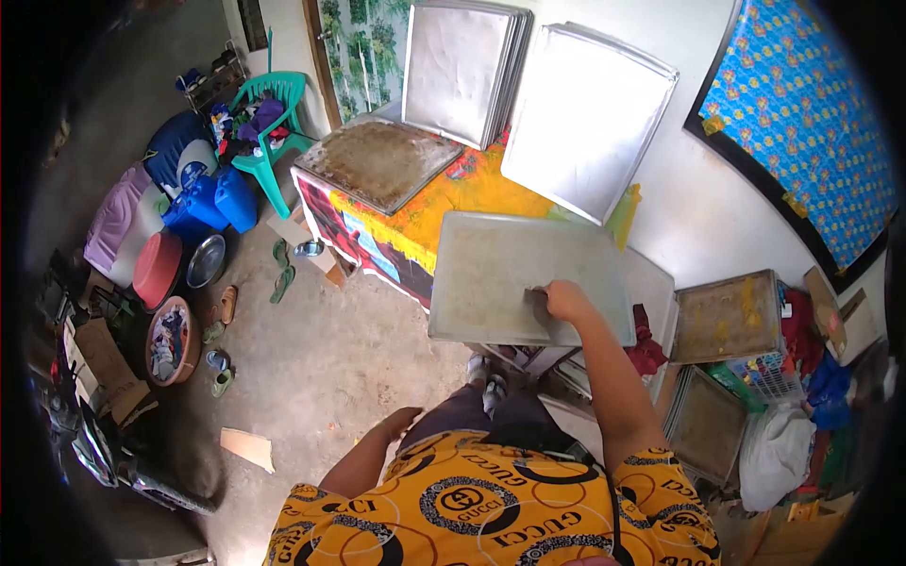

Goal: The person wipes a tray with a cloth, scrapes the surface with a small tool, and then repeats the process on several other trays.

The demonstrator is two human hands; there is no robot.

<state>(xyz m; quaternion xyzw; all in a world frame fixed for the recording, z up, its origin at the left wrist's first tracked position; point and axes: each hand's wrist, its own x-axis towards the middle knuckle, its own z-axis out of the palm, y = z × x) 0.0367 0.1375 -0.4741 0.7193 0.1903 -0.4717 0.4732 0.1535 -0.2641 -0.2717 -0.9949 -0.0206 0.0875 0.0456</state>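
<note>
My right hand (566, 301) is over a large flat metal baking tray (481, 274), which lies in front of me at waist height. Its fingers are closed around something small and dark, pressed to the tray's surface; I cannot make out what it is. The tray has a dull grey face with a faintly worn middle. Beside my left thigh hangs my left hand (404, 422), with its fingers loosely stretched out and nothing seen in them.
A brown-stained tray (377, 160) lies on the table with a yellow patterned cloth (491, 184). Behind it lean several upright trays (453, 71) and a shiny tray (590, 118). More stained trays (727, 316) stand at right. Slippers (283, 274) and a cardboard piece (247, 449) lie on the floor.
</note>
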